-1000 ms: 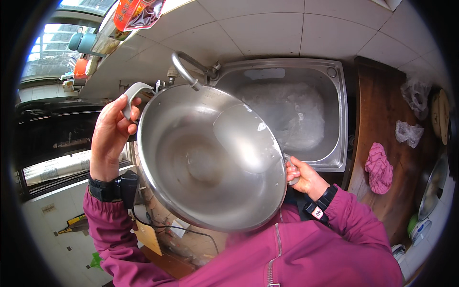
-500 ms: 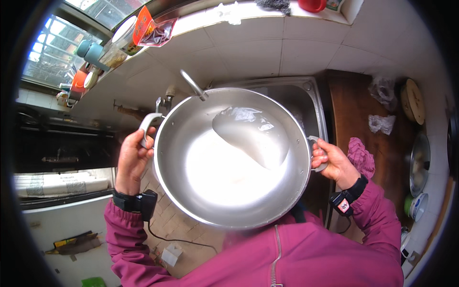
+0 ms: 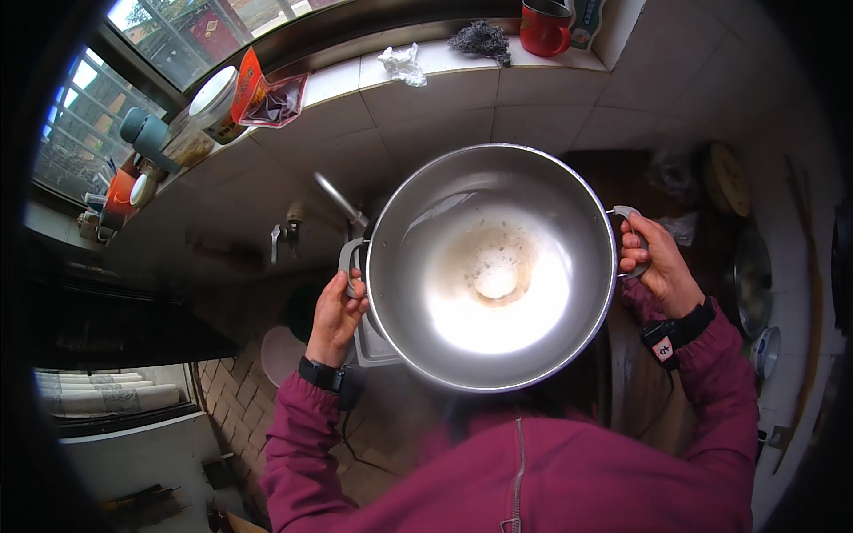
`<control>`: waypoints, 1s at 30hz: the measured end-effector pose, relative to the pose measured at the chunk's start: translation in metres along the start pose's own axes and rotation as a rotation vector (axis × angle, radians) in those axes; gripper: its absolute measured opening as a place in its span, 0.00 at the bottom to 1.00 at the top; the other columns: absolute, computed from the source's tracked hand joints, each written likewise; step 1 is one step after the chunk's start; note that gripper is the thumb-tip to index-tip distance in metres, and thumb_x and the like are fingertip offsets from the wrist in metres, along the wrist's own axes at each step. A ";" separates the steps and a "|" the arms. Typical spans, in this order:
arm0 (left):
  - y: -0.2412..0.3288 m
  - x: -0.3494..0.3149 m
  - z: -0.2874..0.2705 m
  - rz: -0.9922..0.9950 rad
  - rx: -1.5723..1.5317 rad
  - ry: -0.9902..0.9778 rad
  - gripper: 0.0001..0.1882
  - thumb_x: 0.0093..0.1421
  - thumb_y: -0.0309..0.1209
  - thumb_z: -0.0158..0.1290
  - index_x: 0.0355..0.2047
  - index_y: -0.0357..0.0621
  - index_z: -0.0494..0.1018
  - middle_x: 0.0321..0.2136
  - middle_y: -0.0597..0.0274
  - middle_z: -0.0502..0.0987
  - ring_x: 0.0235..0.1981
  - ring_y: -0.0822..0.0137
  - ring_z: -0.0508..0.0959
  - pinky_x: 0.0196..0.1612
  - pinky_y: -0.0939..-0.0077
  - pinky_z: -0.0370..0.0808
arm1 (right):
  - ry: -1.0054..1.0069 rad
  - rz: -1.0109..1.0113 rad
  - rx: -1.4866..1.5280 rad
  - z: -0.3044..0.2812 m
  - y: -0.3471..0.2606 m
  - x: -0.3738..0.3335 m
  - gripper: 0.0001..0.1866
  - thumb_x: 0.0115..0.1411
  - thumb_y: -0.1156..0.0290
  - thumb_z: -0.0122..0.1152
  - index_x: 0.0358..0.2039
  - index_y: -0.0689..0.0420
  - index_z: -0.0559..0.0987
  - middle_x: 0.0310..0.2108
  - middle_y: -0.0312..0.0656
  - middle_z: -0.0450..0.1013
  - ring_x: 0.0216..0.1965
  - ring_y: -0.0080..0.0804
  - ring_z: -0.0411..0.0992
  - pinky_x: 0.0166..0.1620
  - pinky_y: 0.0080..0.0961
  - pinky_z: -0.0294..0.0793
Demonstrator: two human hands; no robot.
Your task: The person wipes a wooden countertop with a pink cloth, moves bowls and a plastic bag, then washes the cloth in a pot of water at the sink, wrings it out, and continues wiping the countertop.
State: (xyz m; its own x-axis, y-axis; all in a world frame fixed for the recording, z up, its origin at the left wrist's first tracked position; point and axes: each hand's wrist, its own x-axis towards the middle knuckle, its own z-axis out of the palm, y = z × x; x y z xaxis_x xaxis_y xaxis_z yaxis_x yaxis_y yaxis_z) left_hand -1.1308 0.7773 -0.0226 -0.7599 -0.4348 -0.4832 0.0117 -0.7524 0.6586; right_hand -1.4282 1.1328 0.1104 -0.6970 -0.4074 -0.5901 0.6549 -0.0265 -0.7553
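Between my hands is a large, wide stainless-steel pot (image 3: pixel 418 258) with two side handles, held over the sink area with its mouth facing up. A shallow layer that looks like clear water reflects inside it, and a brownish ring with specks (image 3: pixel 496 266) shows on its bottom. My left hand (image 3: pixel 334 318) is closed at the grey left handle (image 3: pixel 348 258). Around the grey right handle (image 3: pixel 627 213), the fingers of my right hand (image 3: pixel 659 265) are wrapped. The pot hides most of the sink (image 3: pixel 378 345).
A metal spout (image 3: pixel 339 197) stands close to the pot's left rim, with a wall tap (image 3: pixel 289 233) beside it. On the window ledge are a red mug (image 3: pixel 545 34), a dark scouring pad (image 3: pixel 480 43) and a jar (image 3: pixel 213 102). A pink basin (image 3: pixel 281 354) sits lower left.
The pot and both hands have moved to the right, and the view has shifted. Liquid that was slanted toward the far right side now lies lower, exposing the brownish ring.
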 end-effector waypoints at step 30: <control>0.051 -0.010 0.038 0.242 0.125 0.098 0.22 0.68 0.45 0.35 0.44 0.37 0.66 0.21 0.62 0.71 0.12 0.83 0.55 0.15 0.89 0.61 | -0.189 0.317 -0.183 -0.010 0.120 0.201 0.12 0.65 0.61 0.47 0.28 0.54 0.64 0.18 0.27 0.56 0.12 0.11 0.51 0.18 0.13 0.61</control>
State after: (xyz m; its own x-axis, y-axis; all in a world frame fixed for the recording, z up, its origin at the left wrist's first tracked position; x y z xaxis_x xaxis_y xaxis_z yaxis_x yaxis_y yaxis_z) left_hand -1.1470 0.7619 0.0382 -0.6781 -0.6448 -0.3528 0.1003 -0.5567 0.8246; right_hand -1.4922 1.0572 -0.1019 -0.3918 -0.5303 -0.7518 0.7541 0.2830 -0.5927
